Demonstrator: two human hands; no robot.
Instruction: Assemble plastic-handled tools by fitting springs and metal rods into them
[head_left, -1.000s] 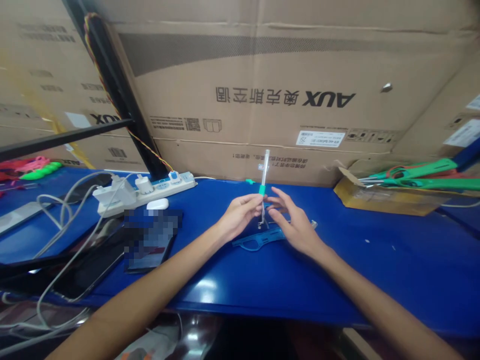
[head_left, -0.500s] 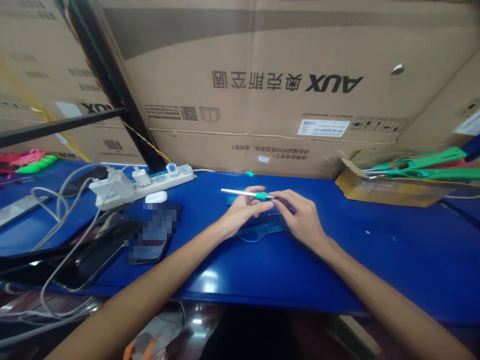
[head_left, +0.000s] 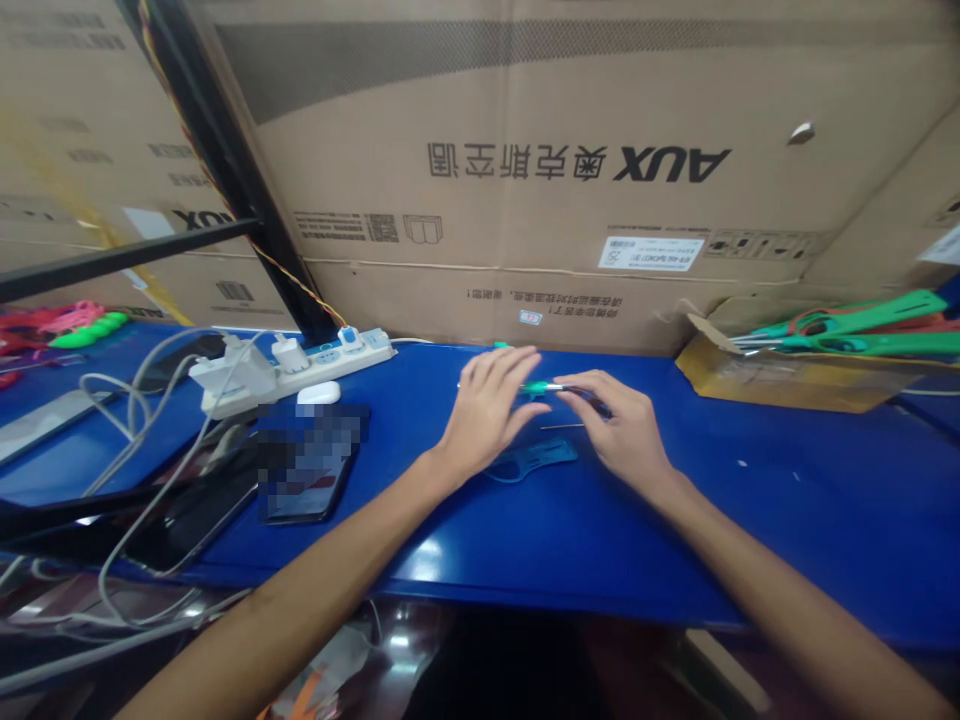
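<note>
A thin silvery tube with a bright green piece around its middle [head_left: 536, 387] is held level above the table. My right hand [head_left: 621, 425] pinches its right end between thumb and fingers, with something dark running along under the fingers. My left hand [head_left: 486, 410] is in front of the tube's left part, fingers stretched out and thumb apart; whether it touches the tube is hidden. Beneath the hands, a flat translucent blue plastic piece with a loop at one end [head_left: 555, 453] lies on the blue table [head_left: 480, 550]. A thin straight rod [head_left: 561, 427] lies just behind it.
An open cardboard box [head_left: 795, 380] at right holds several long green and red tools. At left are a white power strip [head_left: 300, 375] with plugs and cables, a white case [head_left: 319, 393] and a phone [head_left: 319, 480]. A large printed carton [head_left: 510, 90] stands behind.
My left hand has let go of the tube's left part and turned, its fingers rising and straightening in front of it. The right hand keeps its pinch, slightly further right.
</note>
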